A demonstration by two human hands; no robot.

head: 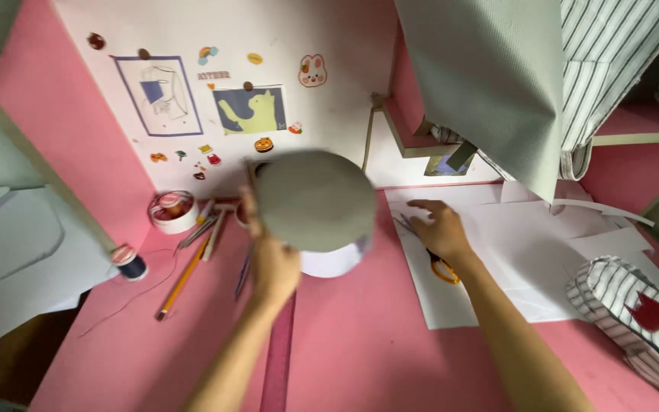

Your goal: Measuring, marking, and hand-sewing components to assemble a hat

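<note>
On the pink table (360, 358), which fills the lower view, the biggest thing is the grey fabric sheet (490, 84) hanging at one o'clock, with striped cloth (612, 69) beside it at two o'clock. At three o'clock lie overlapping white paper sheets (528, 252), and at four o'clock sits a striped fabric piece (634, 313) bearing a small red shape. At the centre, the left hand (272, 263) holds up a round grey fabric piece (314, 198) by its lower left edge, fingers closed on it; a white paper piece (333, 261) shows just beneath it. The right hand (440, 229), just right of centre, lies flat and spread on the paper, resting over orange-handled scissors (444, 268). A pink ruler (278, 358) lies at six o'clock under the left forearm. At nine o'clock lie a yellow pencil (182, 278), a tape roll (173, 211) and a dark thread spool (129, 262). Stickers and drawings dot the wall (329, 30) at eleven o'clock.
</note>
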